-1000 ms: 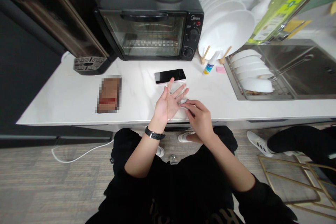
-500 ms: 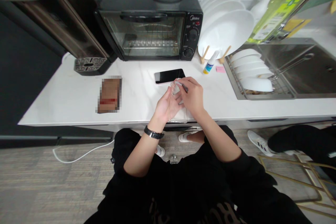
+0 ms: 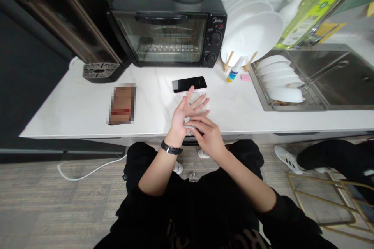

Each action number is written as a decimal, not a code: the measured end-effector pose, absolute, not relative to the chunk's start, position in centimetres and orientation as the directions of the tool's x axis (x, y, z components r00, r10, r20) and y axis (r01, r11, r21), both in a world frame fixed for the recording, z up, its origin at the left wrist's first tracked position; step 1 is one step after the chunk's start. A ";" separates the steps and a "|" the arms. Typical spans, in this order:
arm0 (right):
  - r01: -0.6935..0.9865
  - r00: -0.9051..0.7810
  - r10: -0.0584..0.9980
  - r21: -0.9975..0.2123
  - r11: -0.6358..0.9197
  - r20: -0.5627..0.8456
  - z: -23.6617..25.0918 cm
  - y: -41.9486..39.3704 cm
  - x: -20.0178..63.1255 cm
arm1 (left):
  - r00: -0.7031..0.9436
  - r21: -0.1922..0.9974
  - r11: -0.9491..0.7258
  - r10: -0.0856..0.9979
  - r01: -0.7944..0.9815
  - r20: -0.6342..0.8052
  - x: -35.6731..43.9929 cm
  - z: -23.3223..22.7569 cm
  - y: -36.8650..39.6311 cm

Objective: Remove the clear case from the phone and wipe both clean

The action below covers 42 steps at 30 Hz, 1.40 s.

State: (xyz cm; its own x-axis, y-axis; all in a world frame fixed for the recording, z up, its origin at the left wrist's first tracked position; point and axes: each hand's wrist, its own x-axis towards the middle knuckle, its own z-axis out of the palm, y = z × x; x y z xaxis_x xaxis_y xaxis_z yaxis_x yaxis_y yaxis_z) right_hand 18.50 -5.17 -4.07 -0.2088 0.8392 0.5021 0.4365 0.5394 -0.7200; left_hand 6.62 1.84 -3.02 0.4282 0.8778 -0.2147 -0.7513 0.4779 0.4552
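Note:
My left hand (image 3: pixel 191 109) is turned palm up above the front of the counter, fingers spread. Thin clear plastic, which looks like a disposable glove (image 3: pixel 196 95), surrounds its fingers and palm. With fingertips pinched together, my right hand (image 3: pixel 208 133) holds the plastic's edge by the heel of the left palm. A black watch (image 3: pixel 171 148) is strapped on the left wrist. Just beyond the left fingertips lies a phone (image 3: pixel 189 84), dark screen up. The glove's outline is faint, and part of it is hidden behind the right fingers.
A toaster oven (image 3: pixel 166 35) stands behind the phone. White plates (image 3: pixel 251 39) lean in a rack, with a small bottle (image 3: pixel 233 74) in front. Right is a sink (image 3: pixel 327 103) with bowls (image 3: pixel 284 94); left, a blurred-out flat item (image 3: pixel 122 105). Another person's shoe (image 3: pixel 288 159) shows at right.
My right hand has moved from the left fingertips down toward the left wrist, drawing the clear plastic along. The left fingers have spread out.

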 end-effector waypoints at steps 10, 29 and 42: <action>0.511 -0.167 0.863 -0.706 0.490 0.478 -4.8 -6.5 21.7 | 0.423 0.365 0.474 0.881 -0.801 -0.213 6.8 -3.2 2.2; 0.581 0.029 0.840 -0.693 0.427 0.542 -2.1 4.0 20.5 | 0.476 0.363 0.562 0.825 -0.743 -0.303 7.1 -2.8 2.4; 0.484 -0.205 0.848 -0.703 0.521 0.488 -3.4 -2.4 17.5 | 0.344 0.407 0.404 0.914 -0.819 -0.217 7.0 -3.0 1.6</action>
